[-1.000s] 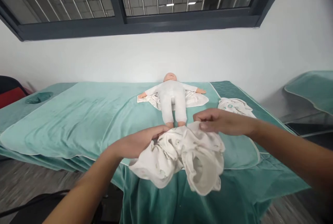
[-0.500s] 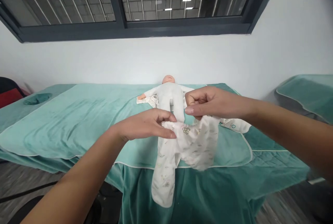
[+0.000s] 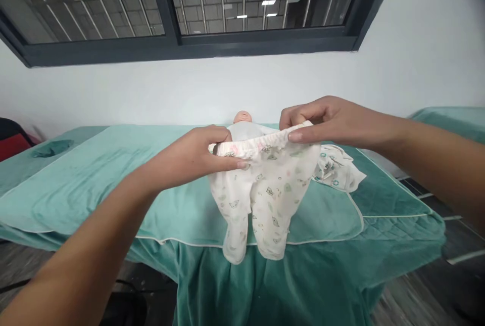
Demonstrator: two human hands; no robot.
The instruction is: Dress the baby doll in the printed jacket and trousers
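Observation:
Between my two hands hangs a pair of white baby pants with small printed figures, its elastic waistband stretched across and both footed legs dangling. My left hand pinches the waistband at its left end, thumb in front. At the higher right end, my right hand grips the band between thumb and curled fingers. Behind the pants a baby doll lies on its back on the bed; its head and a bit of its pale body show, the rest is hidden.
A crumpled white printed cloth lies to the right of the pants on the light green bed mat. A darker green cover drapes over the front edge. Behind the bed is a white wall with a barred window.
Both hands have risen with the pants, and the waistband is now spread between them. The bunched right leg has dropped, so both legs hang down and the doll is more hidden.

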